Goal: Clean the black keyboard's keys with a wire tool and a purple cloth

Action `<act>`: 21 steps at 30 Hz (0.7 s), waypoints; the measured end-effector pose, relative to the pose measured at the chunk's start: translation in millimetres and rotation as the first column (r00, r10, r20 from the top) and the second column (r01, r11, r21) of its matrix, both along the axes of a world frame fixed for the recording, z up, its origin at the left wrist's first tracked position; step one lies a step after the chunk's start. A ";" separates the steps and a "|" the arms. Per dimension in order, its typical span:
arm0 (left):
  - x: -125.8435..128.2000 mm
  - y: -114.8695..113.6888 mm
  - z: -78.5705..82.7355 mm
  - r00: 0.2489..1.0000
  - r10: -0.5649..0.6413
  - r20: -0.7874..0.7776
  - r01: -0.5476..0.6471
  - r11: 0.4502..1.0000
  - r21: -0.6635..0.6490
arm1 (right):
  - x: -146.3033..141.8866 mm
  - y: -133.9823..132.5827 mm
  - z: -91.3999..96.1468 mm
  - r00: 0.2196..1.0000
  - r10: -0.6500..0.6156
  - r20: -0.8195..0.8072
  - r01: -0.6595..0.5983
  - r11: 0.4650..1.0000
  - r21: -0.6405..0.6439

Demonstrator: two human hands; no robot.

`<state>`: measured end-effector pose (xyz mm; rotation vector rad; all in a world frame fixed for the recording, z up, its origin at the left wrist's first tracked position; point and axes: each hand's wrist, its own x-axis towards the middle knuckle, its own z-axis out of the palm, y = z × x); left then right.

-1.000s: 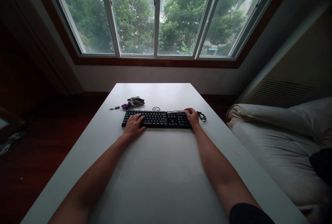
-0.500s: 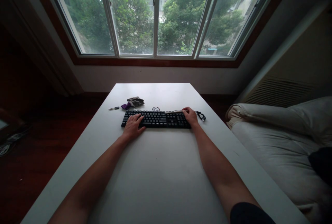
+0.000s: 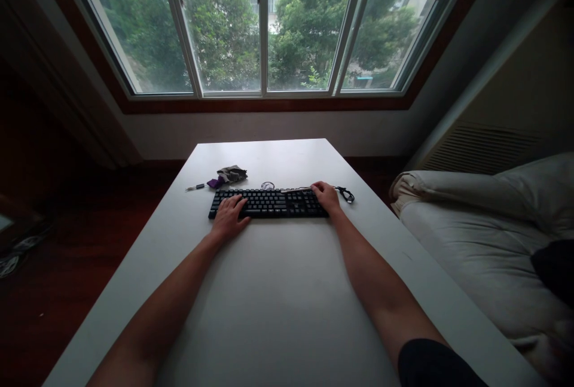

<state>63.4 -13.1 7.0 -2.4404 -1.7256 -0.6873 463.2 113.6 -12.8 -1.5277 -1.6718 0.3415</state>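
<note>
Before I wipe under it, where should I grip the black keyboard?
Probably by its short ends, one hand from each side: the black keyboard is long, flat, lying crosswise. The right hand covers its right end; left hand rests on keys.

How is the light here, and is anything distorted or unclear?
Head view: daylight from the window backlights the room; the floor is nearly black; the table catches soft light; the window frame looks bent by the lens; keyboard legends unreadable.

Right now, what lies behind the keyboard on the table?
Behind the keyboard: a crumpled cloth, a small thin stick and a looped cable. The right hand hides the keyboard's right end.
</note>
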 end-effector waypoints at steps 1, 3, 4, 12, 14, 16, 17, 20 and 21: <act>0.3 0.0 0.4 1.000 0.000 0.002 0.000 1.000 0.001 | -1.8 -1.2 1.6 0.999 -0.004 0.052 0.003 1.000 0.015; 1.0 -0.4 1.3 1.000 0.000 0.004 0.000 1.000 0.002 | -4.7 -3.5 4.9 0.990 -0.016 0.140 0.013 1.000 0.028; 1.4 -0.7 1.8 1.000 0.000 0.003 0.000 1.000 0.002 | -5.9 -4.6 6.5 0.985 -0.020 0.171 0.015 0.999 0.028; 2.0 -2.0 4.1 1.000 0.003 0.003 -0.003 1.000 -0.007 | -33.6 -12.4 14.7 0.947 0.059 0.316 -0.081 0.995 0.057; 1.7 -1.5 4.1 1.000 0.002 0.005 -0.002 1.000 -0.010 | -40.7 -13.4 14.0 0.943 0.084 0.323 -0.110 0.992 0.062; 1.5 -1.1 3.7 1.000 0.000 0.005 0.000 1.000 -0.009 | -41.5 -12.7 12.7 0.946 0.079 0.314 -0.106 0.992 0.070; 1.3 -1.0 3.5 1.000 -0.001 0.004 0.001 1.000 -0.006 | -39.3 -11.8 12.3 0.950 0.066 0.305 -0.093 0.993 0.074; 0.8 -0.8 2.6 1.000 -0.003 -0.005 0.003 1.000 0.004 | -25.7 -8.1 12.3 0.964 -0.015 0.267 -0.008 0.996 0.085; 0.7 -0.8 2.4 1.000 -0.002 -0.007 0.002 1.000 0.006 | -20.9 -7.1 12.8 0.966 -0.053 0.254 0.031 0.996 0.089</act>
